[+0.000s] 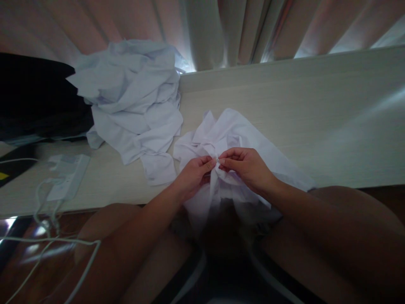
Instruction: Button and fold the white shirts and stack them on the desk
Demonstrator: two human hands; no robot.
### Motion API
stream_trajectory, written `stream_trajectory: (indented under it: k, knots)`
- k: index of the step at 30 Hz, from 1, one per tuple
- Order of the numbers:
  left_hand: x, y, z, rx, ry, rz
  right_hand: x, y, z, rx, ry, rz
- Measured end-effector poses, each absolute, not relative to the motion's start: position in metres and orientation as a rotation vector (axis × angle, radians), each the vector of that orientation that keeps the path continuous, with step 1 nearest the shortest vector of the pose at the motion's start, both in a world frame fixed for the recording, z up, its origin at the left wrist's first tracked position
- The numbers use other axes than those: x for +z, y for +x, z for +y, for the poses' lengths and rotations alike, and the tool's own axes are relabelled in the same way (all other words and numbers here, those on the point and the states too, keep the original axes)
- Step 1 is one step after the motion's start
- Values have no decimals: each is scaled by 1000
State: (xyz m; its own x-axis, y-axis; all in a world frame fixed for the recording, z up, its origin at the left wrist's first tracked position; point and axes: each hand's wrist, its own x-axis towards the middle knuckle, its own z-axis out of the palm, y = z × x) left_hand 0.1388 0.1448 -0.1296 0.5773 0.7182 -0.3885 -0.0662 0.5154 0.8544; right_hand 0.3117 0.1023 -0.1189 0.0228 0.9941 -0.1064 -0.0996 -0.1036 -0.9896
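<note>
A white cloth garment (pixel 253 139) lies bunched at the edge of the pale surface, part of it hanging down between my knees. My left hand (pixel 200 171) pinches a gathered bit of it between thumb and fingers. Close beside it, my right hand (pixel 238 162) grips the same gathered spot, the two sets of fingertips almost touching. What exactly sits between the fingertips is too small to make out. Folds spread outward from this point, and the garment's kind cannot be told.
To the left lies a crumpled pile of white cloth (pixel 136 97). Beyond it rests a large black item (pixel 41 97). A white power strip (pixel 69 177) with plugs and cables is on the pale tabletop (pixel 300 109) at the left. Pinkish curtains (pixel 126 21) hang behind.
</note>
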Motion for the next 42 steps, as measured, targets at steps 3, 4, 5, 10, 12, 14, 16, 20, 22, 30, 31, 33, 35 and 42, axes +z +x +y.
stream_trajectory:
  k: [3, 4, 5, 10, 12, 14, 16, 20, 22, 30, 31, 33, 35, 42]
  knots:
    - [-125, 140, 144, 598, 996, 908, -117, 313, 104, 1260, -1263, -1141]
    - [-122, 141, 143, 623, 1045, 946, -117, 314, 104, 1226, -1286, -1173]
    - [-119, 142, 142, 647, 1101, 985, -117, 314, 105, 1189, -1309, -1206]
    - [-103, 143, 138, 691, 1377, 1089, -120, 317, 107, 1113, -1369, -1292]
    - [-99, 142, 137, 671, 1467, 1108, -122, 317, 107, 1123, -1374, -1293]
    - [-97, 140, 137, 644, 1549, 1115, -122, 316, 107, 1115, -1377, -1290]
    - [-95, 139, 137, 619, 1633, 1109, -122, 315, 106, 1108, -1378, -1289]
    - [-95, 138, 138, 606, 1722, 1111, -121, 314, 107, 1118, -1363, -1318]
    - [-96, 139, 138, 608, 1715, 1125, -119, 315, 108, 1121, -1348, -1347]
    - [-104, 139, 138, 638, 1763, 1119, -116, 326, 112, 1140, -1345, -1489]
    - [-105, 139, 138, 634, 1778, 1121, -117, 326, 113, 1140, -1344, -1505]
    - [-106, 139, 137, 625, 1807, 1127, -117, 328, 114, 1152, -1338, -1527]
    - [-106, 139, 137, 615, 1823, 1132, -117, 330, 115, 1181, -1325, -1536]
    - [-107, 139, 137, 625, 1797, 1116, -117, 335, 118, 1344, -1273, -1512]
